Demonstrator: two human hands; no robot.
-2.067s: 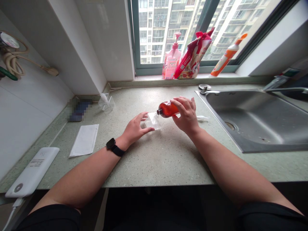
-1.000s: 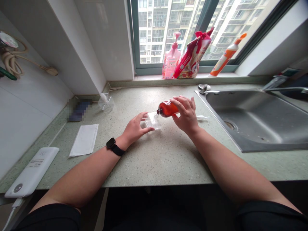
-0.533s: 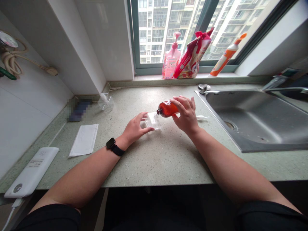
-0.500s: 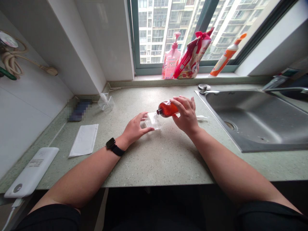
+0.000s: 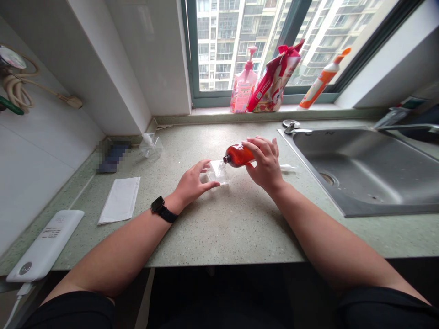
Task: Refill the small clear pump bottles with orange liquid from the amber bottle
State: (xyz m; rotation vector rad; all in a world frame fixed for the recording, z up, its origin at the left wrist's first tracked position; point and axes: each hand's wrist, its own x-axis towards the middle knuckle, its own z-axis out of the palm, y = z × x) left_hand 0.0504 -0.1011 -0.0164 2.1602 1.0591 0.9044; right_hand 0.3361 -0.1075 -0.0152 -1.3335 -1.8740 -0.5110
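Observation:
A clear, square-sided plastic container (image 5: 219,173) stands on the speckled counter, and my left hand (image 5: 192,183) grips it from the left with thumb and fingers around its sides. My right hand (image 5: 265,163) is wrapped round an amber-red bottle (image 5: 239,155). The bottle is tipped on its side, its uncapped dark neck pointing left over the container's right rim. Clear liquid seems to run from the mouth into the container. Just behind my right hand lies a white pump top (image 5: 288,168), partly hidden by the hand.
To the right is a steel sink (image 5: 338,211). On the left lie a folded white cloth (image 5: 119,200), a white power bank (image 5: 44,246) with cable, and a clear bottle (image 5: 151,146). A pink pump bottle (image 5: 244,89), red bag (image 5: 274,84) and orange-white bottle (image 5: 318,84) line the sill.

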